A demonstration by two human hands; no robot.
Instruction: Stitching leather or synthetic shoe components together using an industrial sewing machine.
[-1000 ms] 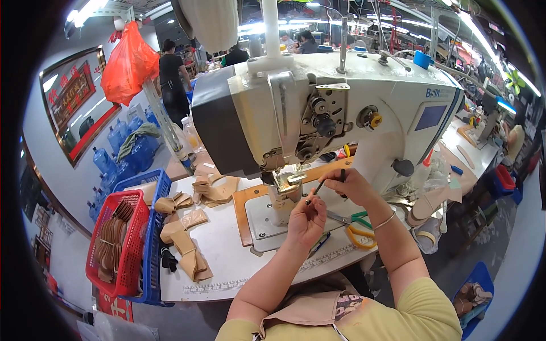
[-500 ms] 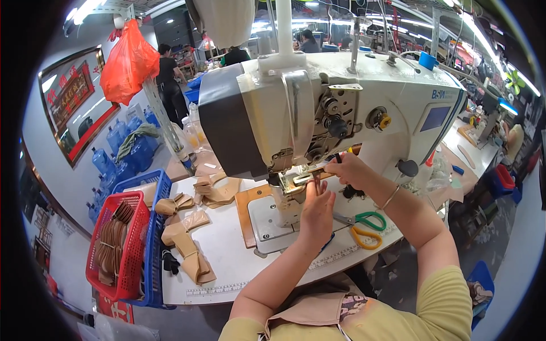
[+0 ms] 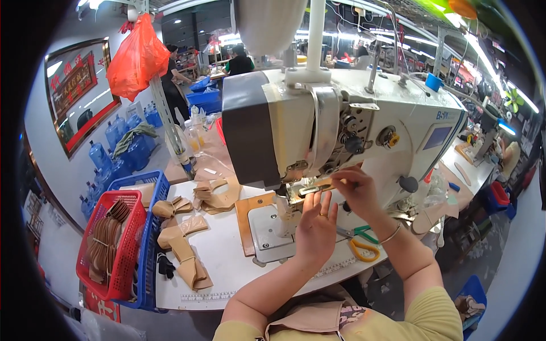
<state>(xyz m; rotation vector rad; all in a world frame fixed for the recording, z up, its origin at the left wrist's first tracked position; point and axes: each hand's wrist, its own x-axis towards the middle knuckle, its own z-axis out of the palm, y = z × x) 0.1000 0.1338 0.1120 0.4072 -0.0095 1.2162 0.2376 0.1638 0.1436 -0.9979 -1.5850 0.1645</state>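
A large white sewing machine [image 3: 364, 136] with a dark grey end cover stands in front of me. Beneath its needle area, on the narrow raised arm, lies a narrow tan strip [image 3: 324, 184]. My right hand [image 3: 359, 190] is closed at the strip's right end, fingertips pinched together. Just below the strip, my left hand [image 3: 316, 233] has its fingers stretched upward, palm turned partly toward me; its fingertips come up against the strip's lower side. Scissors [image 3: 364, 248] with one green and one orange handle rest on the table right of my left wrist.
Folded tan pieces [image 3: 190, 261] lie on the white table's left. Beside them stand a red basket [image 3: 136, 244] of bundled brown pieces and a blue basket [image 3: 149, 227]. A measuring tape [image 3: 207, 296] runs along the front edge. Blue water bottles [image 3: 114, 165] stand by the wall.
The whole view has shifted, with the machine appearing farther right. My right hand has come down and in toward the strip. My left hand's fingers now point straighter up beneath it.
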